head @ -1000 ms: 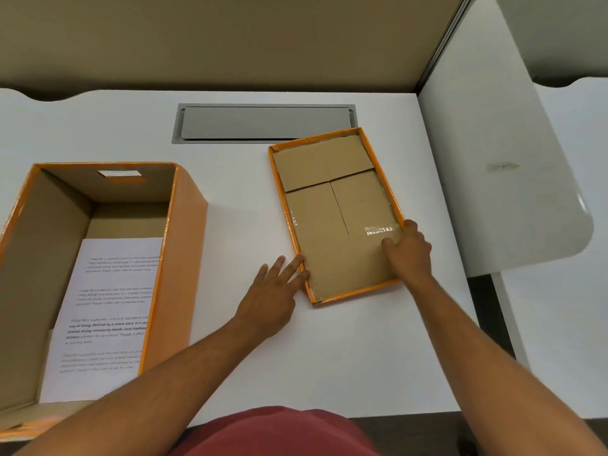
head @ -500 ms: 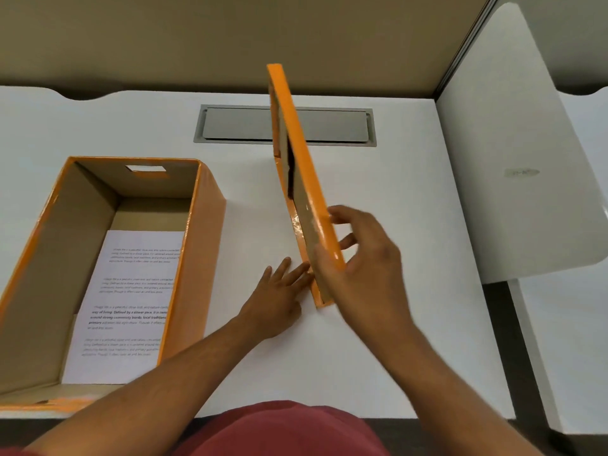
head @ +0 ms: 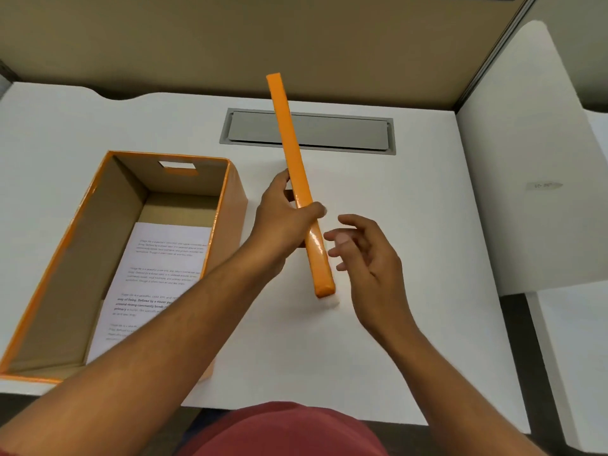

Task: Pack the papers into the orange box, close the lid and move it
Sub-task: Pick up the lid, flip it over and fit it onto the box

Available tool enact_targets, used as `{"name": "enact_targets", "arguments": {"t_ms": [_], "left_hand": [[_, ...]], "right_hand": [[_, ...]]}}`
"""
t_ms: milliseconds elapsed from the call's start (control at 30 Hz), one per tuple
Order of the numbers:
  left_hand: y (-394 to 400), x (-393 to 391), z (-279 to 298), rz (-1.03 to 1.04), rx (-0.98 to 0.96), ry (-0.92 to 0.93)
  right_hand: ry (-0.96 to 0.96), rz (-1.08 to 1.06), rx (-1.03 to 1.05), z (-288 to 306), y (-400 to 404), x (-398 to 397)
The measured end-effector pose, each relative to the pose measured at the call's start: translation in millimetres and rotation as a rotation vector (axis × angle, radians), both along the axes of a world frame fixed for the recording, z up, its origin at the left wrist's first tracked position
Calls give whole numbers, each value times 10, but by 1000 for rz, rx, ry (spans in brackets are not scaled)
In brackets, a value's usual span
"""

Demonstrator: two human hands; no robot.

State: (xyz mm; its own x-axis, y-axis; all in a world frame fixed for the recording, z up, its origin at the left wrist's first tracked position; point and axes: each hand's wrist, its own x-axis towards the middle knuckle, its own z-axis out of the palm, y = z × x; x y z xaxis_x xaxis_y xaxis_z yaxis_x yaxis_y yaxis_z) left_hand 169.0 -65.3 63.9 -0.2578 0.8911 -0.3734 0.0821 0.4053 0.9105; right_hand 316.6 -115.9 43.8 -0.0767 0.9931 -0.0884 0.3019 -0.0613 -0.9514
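The orange box (head: pixel 227 225) stands open on the left of the white desk, with printed papers (head: pixel 158 274) lying flat on its bottom. The orange lid (head: pixel 296 166) is held on edge above the desk's middle, so only its narrow orange side shows. My left hand (head: pixel 283 218) is shut on the lid about halfway along, thumb over the top edge. My right hand (head: pixel 365 258) hovers just right of the lid's near end, fingers spread, not touching it.
A grey cable-tray flap (head: pixel 309 131) is set into the white desk (head: pixel 378 324) behind the lid. A beige partition runs along the back. A white side panel (head: pixel 526 159) rises at the right edge.
The lid went from lying flat to standing on edge and is lifted. My left hand took hold of it. My right hand let it go and drew back.
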Motion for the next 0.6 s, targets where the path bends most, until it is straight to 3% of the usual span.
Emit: {"name": "enact_targets", "arguments": {"t_ms": [267, 433, 600], "left_hand": [[-232, -573, 72, 74, 21, -151], [-435, -1003, 40, 43, 71, -121], [-654, -1753, -68, 196, 138, 27]], "right_hand": [[-58, -181, -467, -836, 345, 198], [18, -272, -332, -734, 299, 7], [5, -245, -157, -384, 28, -533]]}}
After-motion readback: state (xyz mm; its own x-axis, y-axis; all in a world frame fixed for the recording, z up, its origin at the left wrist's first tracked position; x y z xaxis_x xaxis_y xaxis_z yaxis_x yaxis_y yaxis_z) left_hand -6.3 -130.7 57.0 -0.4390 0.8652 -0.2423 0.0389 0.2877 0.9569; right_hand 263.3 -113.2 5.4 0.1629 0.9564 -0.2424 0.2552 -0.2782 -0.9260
